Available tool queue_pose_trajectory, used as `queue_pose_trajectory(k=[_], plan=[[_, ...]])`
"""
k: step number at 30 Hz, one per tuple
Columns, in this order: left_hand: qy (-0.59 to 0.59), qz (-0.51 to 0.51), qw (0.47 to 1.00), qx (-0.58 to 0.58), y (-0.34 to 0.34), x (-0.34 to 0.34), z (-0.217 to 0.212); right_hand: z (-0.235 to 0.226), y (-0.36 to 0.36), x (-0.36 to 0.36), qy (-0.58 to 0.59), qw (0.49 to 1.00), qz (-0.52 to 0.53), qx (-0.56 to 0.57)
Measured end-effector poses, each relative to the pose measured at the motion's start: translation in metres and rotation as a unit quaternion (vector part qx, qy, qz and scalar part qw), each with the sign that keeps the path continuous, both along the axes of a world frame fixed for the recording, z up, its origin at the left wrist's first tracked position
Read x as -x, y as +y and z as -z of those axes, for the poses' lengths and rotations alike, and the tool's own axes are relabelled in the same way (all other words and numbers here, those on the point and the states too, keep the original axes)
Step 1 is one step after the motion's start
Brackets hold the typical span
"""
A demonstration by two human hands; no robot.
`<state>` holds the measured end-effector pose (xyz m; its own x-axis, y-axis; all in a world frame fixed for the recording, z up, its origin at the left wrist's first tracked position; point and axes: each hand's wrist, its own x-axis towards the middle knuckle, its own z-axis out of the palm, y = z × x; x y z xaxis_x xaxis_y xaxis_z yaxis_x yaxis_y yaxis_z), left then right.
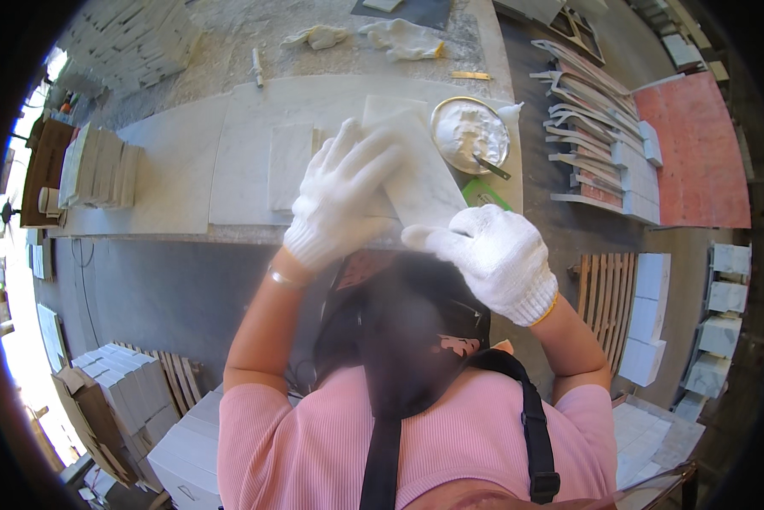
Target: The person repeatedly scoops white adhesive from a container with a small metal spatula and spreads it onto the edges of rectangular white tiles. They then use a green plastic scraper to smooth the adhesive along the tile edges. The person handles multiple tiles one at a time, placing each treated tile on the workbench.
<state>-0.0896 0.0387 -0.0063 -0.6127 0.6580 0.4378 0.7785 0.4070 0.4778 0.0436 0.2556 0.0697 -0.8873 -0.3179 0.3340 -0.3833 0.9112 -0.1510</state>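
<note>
Both my hands wear white knitted gloves. My left hand [339,195] lies over the left side of a pale marble tile [430,183], fingers stretched out and partly spread. My right hand [494,259] is closed at the tile's near right corner, its fingers curled and a finger pointing left along the near edge. The exact contact under the right glove is partly hidden. Another pale tile [288,170] lies flat left of my left hand. Beyond my right hand sits a round bowl of white paste [467,132] with a dark-handled tool [492,167] in it, and a green flat piece [484,194] beside it.
Spare gloves [403,39], a white stick-like marker [257,68] and a small wooden strip [469,76] lie farther up the table. Tile stacks [101,168] stand at the left. Racked slabs [599,127] are on the right; pallets and boxes [197,450] surround me below.
</note>
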Motion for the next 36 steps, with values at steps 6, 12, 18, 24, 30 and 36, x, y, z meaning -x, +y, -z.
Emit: queue_pose_trajectory(k=[6, 12, 18, 24, 30, 36], plan=[[0.031, 0.006, 0.999, 0.033, -0.002, 0.000, -0.012, 0.004, 0.054, -0.019, -0.005, 0.968, 0.170, 0.186], [0.120, 0.052, 0.991, 0.032, 0.017, -0.018, -0.013, 0.017, 0.066, -0.028, -0.051, 0.911, 0.228, 0.341], [0.160, 0.080, 0.983, -0.044, 0.020, -0.017, -0.027, 0.019, 0.064, -0.015, -0.028, 0.895, 0.229, 0.382], [0.051, 0.004, 0.971, -0.233, -0.016, 0.006, -0.025, 0.023, 0.067, 0.004, -0.009, 0.914, 0.208, 0.348], [-0.089, -0.117, 0.942, -0.302, -0.072, 0.048, 0.008, 0.038, 0.081, 0.071, 0.008, 0.937, 0.208, 0.280], [-0.083, -0.105, 0.971, -0.199, -0.095, 0.074, 0.082, 0.072, 0.088, 0.171, -0.055, 0.956, 0.201, 0.205]])
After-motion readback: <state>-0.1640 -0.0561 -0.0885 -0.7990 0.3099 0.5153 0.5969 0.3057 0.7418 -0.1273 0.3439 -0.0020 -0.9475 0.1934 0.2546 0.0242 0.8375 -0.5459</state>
